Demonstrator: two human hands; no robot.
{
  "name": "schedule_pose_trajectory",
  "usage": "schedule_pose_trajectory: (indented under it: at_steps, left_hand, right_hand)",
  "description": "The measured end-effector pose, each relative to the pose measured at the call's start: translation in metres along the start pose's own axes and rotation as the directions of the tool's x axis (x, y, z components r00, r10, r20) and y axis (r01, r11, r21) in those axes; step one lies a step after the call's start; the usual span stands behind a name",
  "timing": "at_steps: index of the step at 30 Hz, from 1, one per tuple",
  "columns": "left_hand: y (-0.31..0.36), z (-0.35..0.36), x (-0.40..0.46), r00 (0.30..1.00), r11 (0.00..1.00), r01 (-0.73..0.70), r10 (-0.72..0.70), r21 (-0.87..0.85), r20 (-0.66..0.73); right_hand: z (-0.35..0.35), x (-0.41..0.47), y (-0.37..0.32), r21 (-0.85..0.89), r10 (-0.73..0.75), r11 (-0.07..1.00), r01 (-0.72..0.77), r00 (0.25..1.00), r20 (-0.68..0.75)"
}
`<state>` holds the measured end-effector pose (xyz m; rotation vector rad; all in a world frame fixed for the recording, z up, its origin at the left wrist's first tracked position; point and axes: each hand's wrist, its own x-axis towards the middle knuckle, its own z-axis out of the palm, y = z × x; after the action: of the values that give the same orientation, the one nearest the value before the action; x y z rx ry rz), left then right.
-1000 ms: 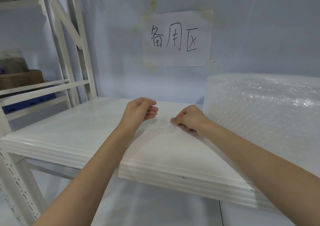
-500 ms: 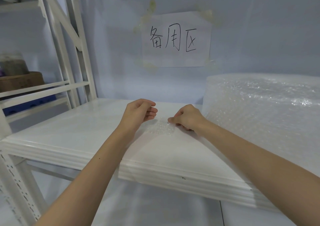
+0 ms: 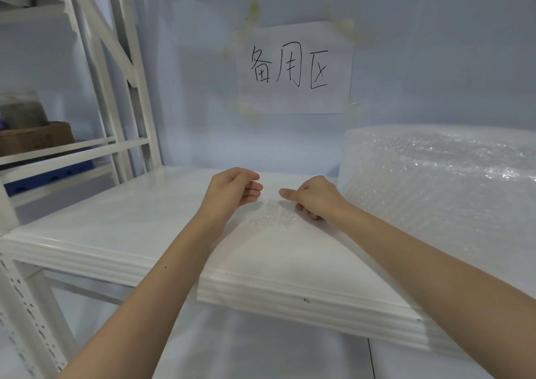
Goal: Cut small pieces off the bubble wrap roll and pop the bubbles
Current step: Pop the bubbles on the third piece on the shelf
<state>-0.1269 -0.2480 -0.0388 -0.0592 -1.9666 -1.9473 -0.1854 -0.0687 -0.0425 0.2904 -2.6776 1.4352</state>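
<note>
Nearest the camera, two bare forearms reach forward from the lower edge of the picture, over the front lip of a white shelf board (image 3: 121, 233) that serves as the worktop. Both hands meet at the middle of this worktop, over a small clear piece of bubble wrap (image 3: 272, 213) that lies flat on the white surface. On the left, the left hand (image 3: 232, 191) is loosely curled, fingers bent in toward the palm, hovering at the left edge of the piece; whether it pinches the plastic cannot be told. On the right, the right hand (image 3: 314, 197) is also curled, its thumb stretched out toward the left hand and its bent fingers pressing down on the right edge of the piece. A narrow gap separates the two hands.

Just to the right of the right hand, a large bubble wrap roll (image 3: 441, 193) rests on the same worktop and fills the right side of the view. Off to the left stands a white metal shelving frame (image 3: 116, 68), with a brown cardboard box (image 3: 34, 138) on a neighbouring shelf behind it. Farthest away, on the pale blue wall, a taped paper sign (image 3: 294, 67) carries three handwritten black characters
</note>
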Motion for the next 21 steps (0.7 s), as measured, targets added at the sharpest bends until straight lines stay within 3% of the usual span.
schedule_pose_trajectory:
  at_steps: [21]
  left_hand:
    - [0.000, 0.000, 0.000, 1.000, 1.000, -0.001, 0.001, -0.012, -0.001]
  right_hand:
    - [0.002, -0.011, -0.014, 0.058, 0.057, 0.997, -0.056, 0.998, -0.014]
